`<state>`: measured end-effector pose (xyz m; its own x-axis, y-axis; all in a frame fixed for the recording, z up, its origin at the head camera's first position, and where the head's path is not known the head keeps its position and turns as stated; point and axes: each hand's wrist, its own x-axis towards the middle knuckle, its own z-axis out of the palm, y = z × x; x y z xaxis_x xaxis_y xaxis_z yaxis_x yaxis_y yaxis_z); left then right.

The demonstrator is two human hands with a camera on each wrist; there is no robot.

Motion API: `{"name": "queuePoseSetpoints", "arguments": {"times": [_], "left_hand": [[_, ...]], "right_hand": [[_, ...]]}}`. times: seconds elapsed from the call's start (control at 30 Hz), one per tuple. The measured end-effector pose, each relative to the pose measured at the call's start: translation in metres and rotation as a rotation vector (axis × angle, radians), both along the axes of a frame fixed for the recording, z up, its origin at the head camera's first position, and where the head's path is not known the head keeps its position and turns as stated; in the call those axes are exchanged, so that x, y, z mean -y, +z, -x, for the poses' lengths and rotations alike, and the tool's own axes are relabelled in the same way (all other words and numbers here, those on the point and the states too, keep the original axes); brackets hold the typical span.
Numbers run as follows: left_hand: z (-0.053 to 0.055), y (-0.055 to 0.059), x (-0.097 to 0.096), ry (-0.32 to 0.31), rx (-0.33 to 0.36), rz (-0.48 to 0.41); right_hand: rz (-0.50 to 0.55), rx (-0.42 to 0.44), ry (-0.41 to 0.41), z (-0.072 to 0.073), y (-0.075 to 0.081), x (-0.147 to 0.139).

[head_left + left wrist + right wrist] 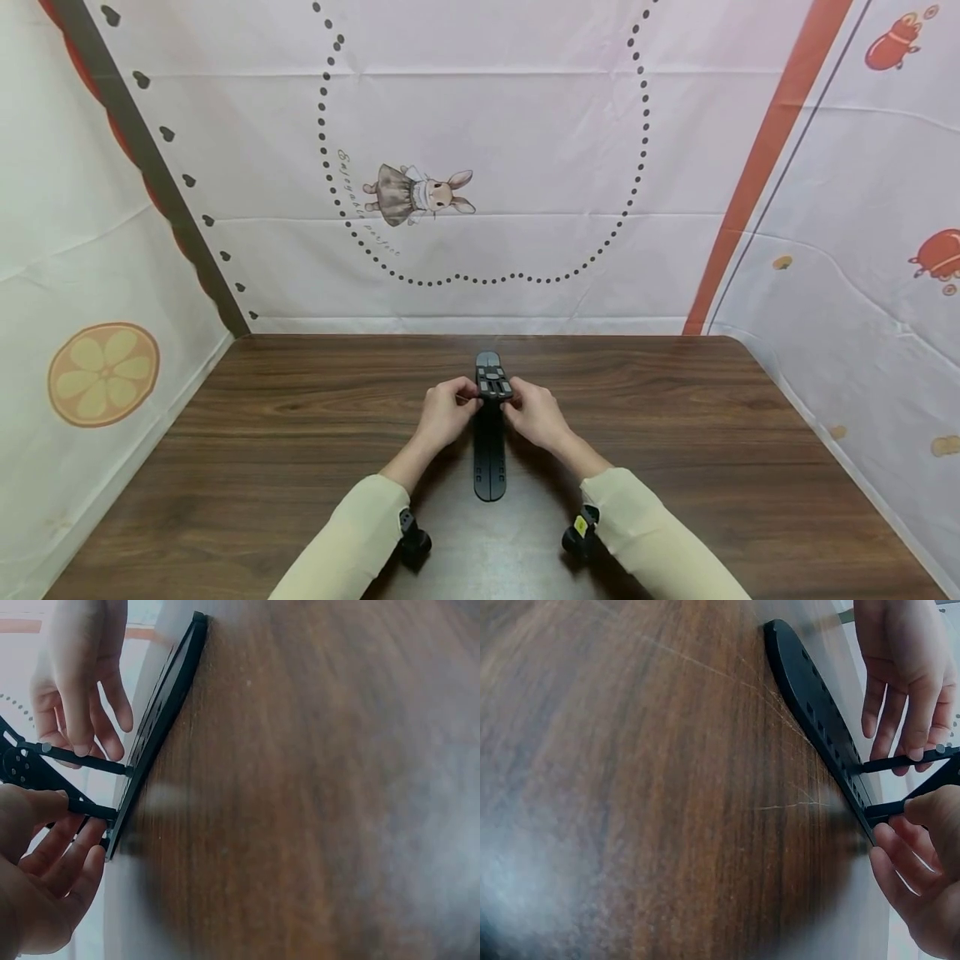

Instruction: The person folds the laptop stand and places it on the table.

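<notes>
A black folding stand (490,458) lies lengthwise on the table, its long slotted base flat and round-ended. Slim struts (94,761) rise from the base to a raised upper part (494,383) with small grey pads. My left hand (445,412) pinches a strut on the left side between thumb and fingers. On the opposite side my right hand (538,414) holds the other strut in the same way. In the right wrist view, the slots along the base (821,727) show beside the struts. The fingers partly hide the joints.
Brown wood-grain table (300,450) surrounds the stand. A printed white cloth (487,125) hangs behind the table and along both sides. Dark wrist cameras (414,542) sit below both sleeves, close above the tabletop.
</notes>
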<state>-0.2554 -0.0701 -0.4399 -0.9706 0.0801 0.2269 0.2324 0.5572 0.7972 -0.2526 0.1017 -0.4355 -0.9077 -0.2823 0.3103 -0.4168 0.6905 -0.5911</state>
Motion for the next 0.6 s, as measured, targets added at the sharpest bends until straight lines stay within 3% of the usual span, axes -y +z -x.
{"name": "queuePoseSetpoints", "arguments": {"times": [0.6], "left_hand": [[0.0, 0.0006, -0.0012, -0.008, -0.063, -0.033]], "right_hand": [[0.009, -0.043, 0.019, 0.0014, -0.0007, 0.0033]]}}
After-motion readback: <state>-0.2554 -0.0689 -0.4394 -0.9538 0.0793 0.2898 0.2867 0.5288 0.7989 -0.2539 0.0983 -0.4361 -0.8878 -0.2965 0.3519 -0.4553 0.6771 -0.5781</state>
